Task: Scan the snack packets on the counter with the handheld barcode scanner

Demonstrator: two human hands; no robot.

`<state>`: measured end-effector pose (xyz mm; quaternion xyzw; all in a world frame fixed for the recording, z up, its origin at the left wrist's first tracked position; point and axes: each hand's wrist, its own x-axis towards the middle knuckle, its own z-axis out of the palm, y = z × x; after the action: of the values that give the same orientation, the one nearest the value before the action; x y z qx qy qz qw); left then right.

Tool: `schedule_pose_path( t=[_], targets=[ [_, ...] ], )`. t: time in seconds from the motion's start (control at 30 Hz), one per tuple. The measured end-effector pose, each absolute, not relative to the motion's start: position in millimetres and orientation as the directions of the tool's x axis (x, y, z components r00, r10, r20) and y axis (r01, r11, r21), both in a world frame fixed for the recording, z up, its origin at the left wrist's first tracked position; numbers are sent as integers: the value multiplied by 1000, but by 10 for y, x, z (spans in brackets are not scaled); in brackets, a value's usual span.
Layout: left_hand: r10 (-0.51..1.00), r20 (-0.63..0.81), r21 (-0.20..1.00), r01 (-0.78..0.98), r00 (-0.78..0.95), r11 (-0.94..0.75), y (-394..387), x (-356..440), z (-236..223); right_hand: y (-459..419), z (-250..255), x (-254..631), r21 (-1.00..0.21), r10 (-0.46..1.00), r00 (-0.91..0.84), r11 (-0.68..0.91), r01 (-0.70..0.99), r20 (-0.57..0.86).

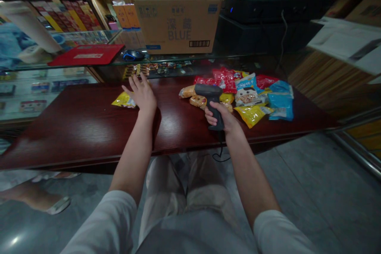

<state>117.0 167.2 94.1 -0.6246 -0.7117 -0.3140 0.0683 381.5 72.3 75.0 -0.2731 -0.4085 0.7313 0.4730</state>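
At ten o'clock, the left hand (145, 96) splays over a yellow plastic packet (123, 100). The right hand (228, 116) wraps a dark pistol-shaped scanner (212, 94), probably for steadiness.

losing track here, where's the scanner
In the head view, the scanner is just right of centre, in the right hand, left of the blue-and-white snack packet.

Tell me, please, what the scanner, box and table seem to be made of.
Scanner: probably matte plastic, by its dull, dark body.
Box: likely matte cardboard, by its brown printed panels.
Table: glossy wood or laminate, by its sheen; which one is unclear.
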Motion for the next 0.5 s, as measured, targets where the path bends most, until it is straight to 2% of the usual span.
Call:
schedule_pose_path(
  t=[0.07, 0.17, 0.27, 0.37, 0.43, 0.5],
  targets=[
    [854, 503, 320, 947, -130, -44, 1683, 1209, 890, 718, 750, 3814, -853, 917, -399, -215, -475, -9],
    [908, 417, 276, 957, -37, -88, 1733, 1222, 769, 714, 739, 3810, -852, 923, -384, -206, -481, -6],
    [917, 371, 314, 949, -150, 29, 1785, 1099, 685, 717, 721, 3811, -853, 935, -356, -187, -487, -2],
    [865, 391, 415, 899, -315, 140, 1808, 880, 693, 725, 706, 3818, -851, 940, -341, -178, -495, 2],
    [826, 425, 474, 868, -371, 146, 1812, 763, 729, 731, 701, 3822, -847, 939, -344, -174, -503, 11],
    [808, 476, 486, 869, -347, 87, 1824, 738, 753, 735, 699, 3825, -842, 936, -352, -174, -510, 21]
  ],
)
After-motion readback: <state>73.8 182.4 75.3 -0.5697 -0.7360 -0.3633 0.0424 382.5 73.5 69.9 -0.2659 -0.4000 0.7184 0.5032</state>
